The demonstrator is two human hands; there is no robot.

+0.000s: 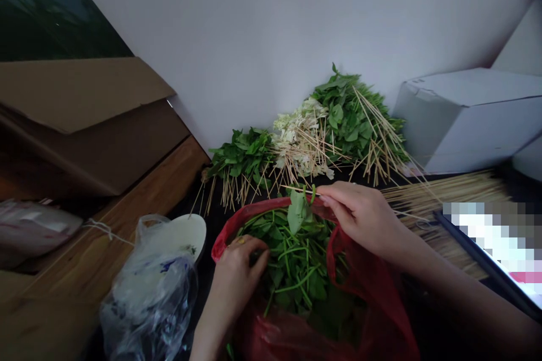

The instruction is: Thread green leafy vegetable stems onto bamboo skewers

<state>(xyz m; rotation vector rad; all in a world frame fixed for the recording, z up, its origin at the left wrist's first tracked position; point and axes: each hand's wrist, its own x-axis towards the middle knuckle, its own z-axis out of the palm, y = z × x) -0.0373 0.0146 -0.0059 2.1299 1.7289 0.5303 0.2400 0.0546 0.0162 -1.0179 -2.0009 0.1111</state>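
Observation:
My right hand [359,211] pinches a thin bamboo skewer [292,188] that points left, with a green leaf and stem [298,211] threaded on it. Below it lies an open red plastic bag [271,338] full of leafy greens [296,254] on long stems. Reaching over the bag's left rim, my left hand [239,265] has its fingers curled down into the leaves. Its fingertips are partly hidden among them. Behind the bag rest piles of skewered greens [243,152], skewered pale cabbage-like pieces [300,135] and more skewered greens [345,107].
Loose bamboo skewers [444,192] lie at right, partly under a lit, blurred screen [495,259]. A white box [470,118] stands behind. Left are a white bowl [192,231], a clear plastic bag [148,293] and a cardboard box [84,141]. A white wall [254,28] closes the back.

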